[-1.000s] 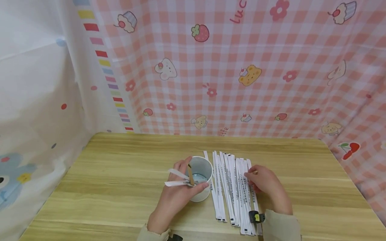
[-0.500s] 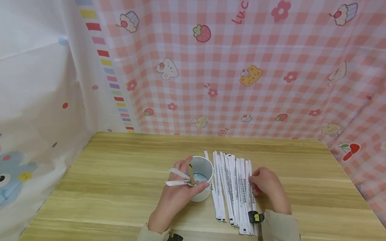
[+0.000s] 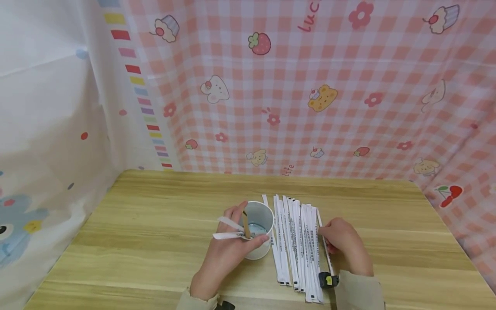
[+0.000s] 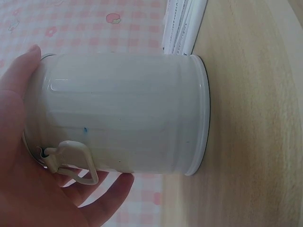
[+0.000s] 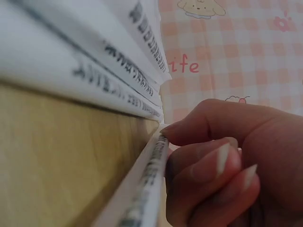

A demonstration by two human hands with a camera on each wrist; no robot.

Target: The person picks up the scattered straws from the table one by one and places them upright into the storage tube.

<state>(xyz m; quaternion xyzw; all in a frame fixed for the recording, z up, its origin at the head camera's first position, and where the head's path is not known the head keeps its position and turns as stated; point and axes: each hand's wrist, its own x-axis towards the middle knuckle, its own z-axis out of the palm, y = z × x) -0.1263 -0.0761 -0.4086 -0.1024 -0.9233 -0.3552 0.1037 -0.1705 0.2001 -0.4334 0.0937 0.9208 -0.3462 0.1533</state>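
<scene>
My left hand point(image 3: 226, 256) grips a white pail point(image 4: 128, 113) near its rim, with the thumb and fingers spread around the side. A small looped handle point(image 4: 78, 156) shows on its wall in the left wrist view. Two white strips point(image 3: 228, 235) and a narrow brown piece point(image 3: 246, 226) stick up at the rim by this hand. To the right of the pail lies a row of white paper-wrapped sticks point(image 3: 296, 249) with dark print. My right hand point(image 3: 343, 241) pinches one paper-wrapped stick point(image 5: 147, 184) between thumb and forefinger, a small gap away from the row.
Everything stands on a wood-grain table point(image 3: 135, 241). A pink checked cloth point(image 3: 286, 107) hangs behind its far edge, and a pale cloth point(image 3: 46, 129) hangs at the left.
My right hand has shifted slightly right and toward me, and the outermost wrapped stick has come apart from the row. My left hand and the pail stay in place.
</scene>
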